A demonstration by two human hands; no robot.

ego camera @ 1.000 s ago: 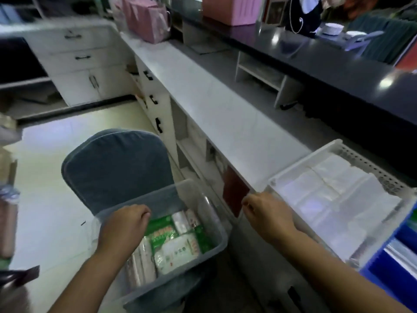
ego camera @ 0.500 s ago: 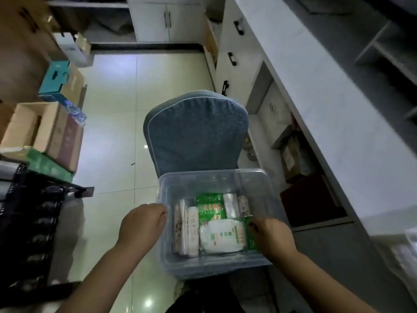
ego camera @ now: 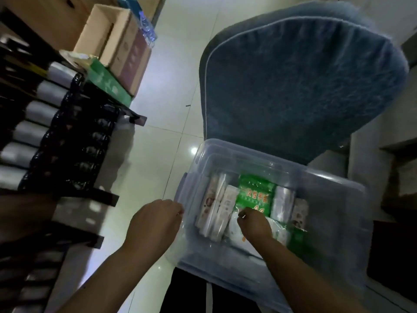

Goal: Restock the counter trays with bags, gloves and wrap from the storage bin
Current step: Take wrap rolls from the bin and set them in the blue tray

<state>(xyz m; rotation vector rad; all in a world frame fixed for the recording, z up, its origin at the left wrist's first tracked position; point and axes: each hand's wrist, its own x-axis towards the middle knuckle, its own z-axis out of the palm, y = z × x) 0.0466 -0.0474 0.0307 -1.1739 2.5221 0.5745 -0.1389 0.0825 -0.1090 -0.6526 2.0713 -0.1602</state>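
R hand [ego camera: 253, 222] moved from bin [ego camera: 338, 188] rim down inside, fingers curled onto white pack [ego camera: 235, 225], pick starting; L hand [ego camera: 158, 219] closed on rim.

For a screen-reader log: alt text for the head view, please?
Right hand reaches into a clear bin of packets, fingers on a white pack below a green pack. Left hand rests at the bin's left edge; a blue chair stands behind.

A clear plastic storage bin [ego camera: 316, 177] sits on a chair. Inside, a green packet [ego camera: 253, 195] lies among pale upright packs [ego camera: 216, 206].
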